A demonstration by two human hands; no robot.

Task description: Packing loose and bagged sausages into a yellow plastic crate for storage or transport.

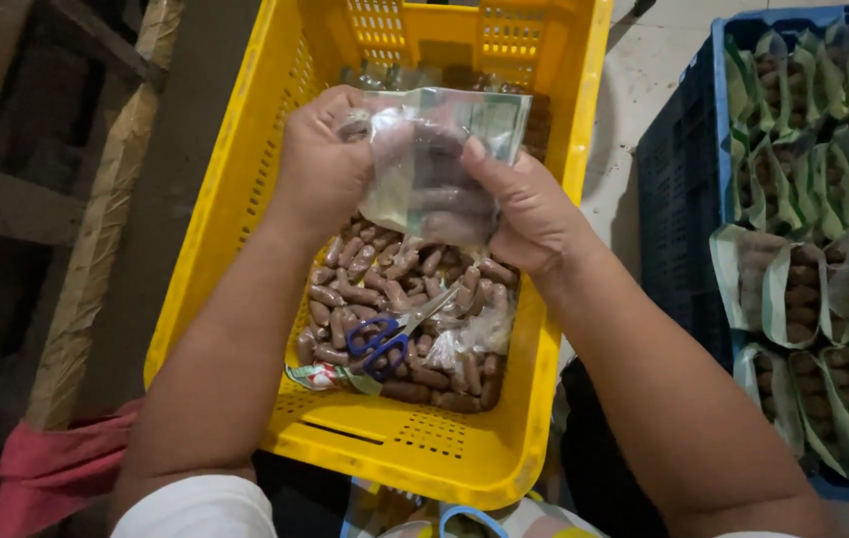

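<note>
Both hands are up over the yellow crate [245, 189], the left hand [323, 164] and the right hand [529, 214] each pinched tight on a side of a clear plastic pouch [439, 164] part-filled with brown pods. Below them, loose brown pods [365, 284] lie heaped in the crate, with blue-handled scissors [390, 337] resting on top. Off to the right, a blue crate [689, 189] holds rows of filled pouches [793, 289].
</note>
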